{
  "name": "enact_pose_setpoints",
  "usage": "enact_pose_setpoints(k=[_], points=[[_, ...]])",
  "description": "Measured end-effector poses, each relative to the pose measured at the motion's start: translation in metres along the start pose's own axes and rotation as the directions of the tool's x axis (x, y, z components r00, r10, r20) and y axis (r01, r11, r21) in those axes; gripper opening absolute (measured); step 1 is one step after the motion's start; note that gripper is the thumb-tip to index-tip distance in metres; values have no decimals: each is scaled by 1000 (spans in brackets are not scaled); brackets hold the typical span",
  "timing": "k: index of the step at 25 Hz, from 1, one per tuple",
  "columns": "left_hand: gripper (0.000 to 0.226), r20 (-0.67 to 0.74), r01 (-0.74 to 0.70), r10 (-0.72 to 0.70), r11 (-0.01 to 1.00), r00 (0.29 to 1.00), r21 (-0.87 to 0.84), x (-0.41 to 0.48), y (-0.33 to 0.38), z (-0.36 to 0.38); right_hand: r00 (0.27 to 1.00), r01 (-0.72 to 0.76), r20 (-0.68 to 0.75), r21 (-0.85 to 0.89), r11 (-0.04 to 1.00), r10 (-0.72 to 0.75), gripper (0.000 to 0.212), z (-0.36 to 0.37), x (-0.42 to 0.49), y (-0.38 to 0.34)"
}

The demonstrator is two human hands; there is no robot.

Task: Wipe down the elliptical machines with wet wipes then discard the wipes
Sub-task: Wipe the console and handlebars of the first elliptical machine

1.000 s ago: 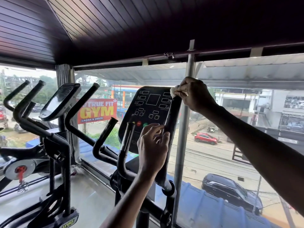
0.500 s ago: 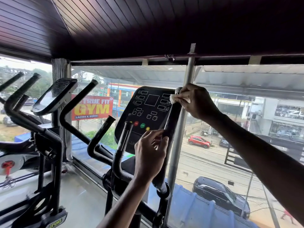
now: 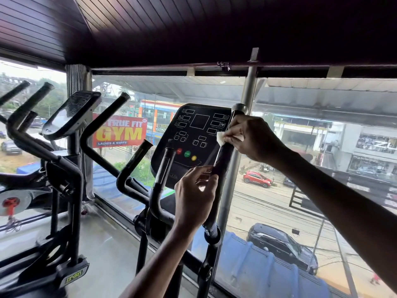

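The white wipe (image 3: pixel 220 137) sits high on the near elliptical's right handlebar (image 3: pixel 224 157), beside the console (image 3: pixel 197 134), with the right hand (image 3: pixel 251 136) clamping its fingers around it. The left hand (image 3: pixel 195 194) curls its fingers on the bar lower down. Wiping seems mid-course; the neighbouring machine (image 3: pixel 71 117) and discarding likely remain.

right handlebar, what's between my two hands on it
In the head view, only a bare stretch of the black handlebar lies between the right hand, holding the wipe, and the left hand lower down.
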State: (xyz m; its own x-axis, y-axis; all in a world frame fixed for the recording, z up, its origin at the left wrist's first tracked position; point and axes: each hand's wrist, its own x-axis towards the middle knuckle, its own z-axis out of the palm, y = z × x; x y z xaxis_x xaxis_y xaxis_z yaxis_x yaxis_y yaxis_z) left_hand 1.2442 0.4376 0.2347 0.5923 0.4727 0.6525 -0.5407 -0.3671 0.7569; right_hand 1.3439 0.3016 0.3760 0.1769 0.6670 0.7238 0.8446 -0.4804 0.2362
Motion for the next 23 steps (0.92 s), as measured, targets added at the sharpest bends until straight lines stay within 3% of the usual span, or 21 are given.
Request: enact_pose_setpoints(k=[2,5,8,17,21,23], points=[[22,1,5,-5,1000,1000,-4,-4,0,-2,998,47,46,31,998,-48,15,1,-7,-6],[25,12,16,-16,1000,1000,6,-7,-1,-2,999,34,-30,-6,999,-35,15,1,-8,-4],[20,17,8,-9,999,1000,33,-6,-2,-3,998,61,-12,0,998,-61,16,5,-8,-5],[21,4,-10,10,999,1000,48,-6,-3,-3,979,-56,-200,-64,996,42,17,3,15,30],[22,11,-2,2,1000,1000,-22,-9,-8,-4,966,-172,-202,-49,984,158,19,-6,35,47],[21,20,19,-18,996,1000,-81,-11,-10,-6,975,-146,-178,-59,988,133,17,-1,29,34]])
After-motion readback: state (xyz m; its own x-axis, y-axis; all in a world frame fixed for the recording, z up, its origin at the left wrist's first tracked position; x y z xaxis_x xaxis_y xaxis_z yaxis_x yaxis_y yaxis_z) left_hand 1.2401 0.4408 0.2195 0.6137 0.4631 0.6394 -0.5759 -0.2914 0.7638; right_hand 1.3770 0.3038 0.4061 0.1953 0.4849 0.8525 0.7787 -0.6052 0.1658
